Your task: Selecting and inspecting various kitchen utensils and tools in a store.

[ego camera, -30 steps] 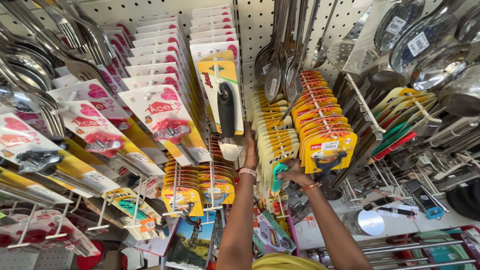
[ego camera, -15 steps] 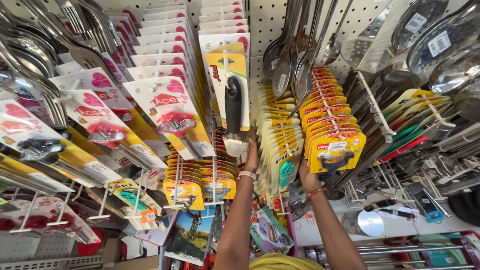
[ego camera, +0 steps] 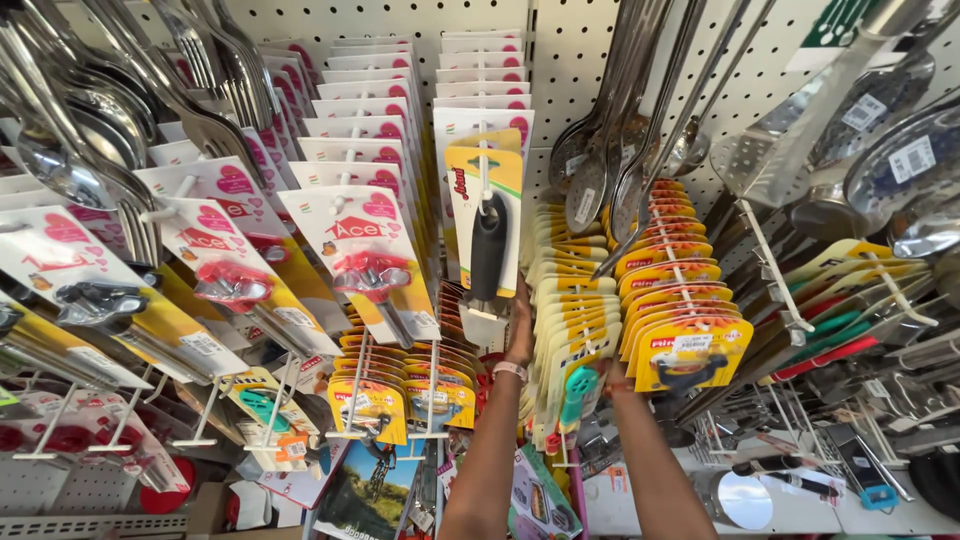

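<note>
Overhead, a white pegboard wall point(ego camera: 600, 60) carries everything, its hooks crowded with hanging steel ladles and spoons point(ego camera: 610, 150) at upper right and rows of carded kitchen tools below. Left of centre hang white cards with red-handled tools point(ego camera: 365, 265), and to the right sits a thick stack of yellow carded packs point(ego camera: 685, 330) on a wire hook. Between them hangs the carded peeler point(ego camera: 487, 225), a yellow-and-white card with a black handle and a steel blade at its foot, threaded on its own peg. The left hand point(ego camera: 519, 330) reaches up with the fingers pressed against the lower right edge of that card, near the blade end; whether they pinch it or merely touch it I cannot tell. The right hand point(ego camera: 612, 385) is mostly hidden behind the yellow packs, so its grip cannot be told either. Judging from this, the card is best steadied at its bottom corner and kept level with the peg, so neighbouring cards do not snag.
</note>
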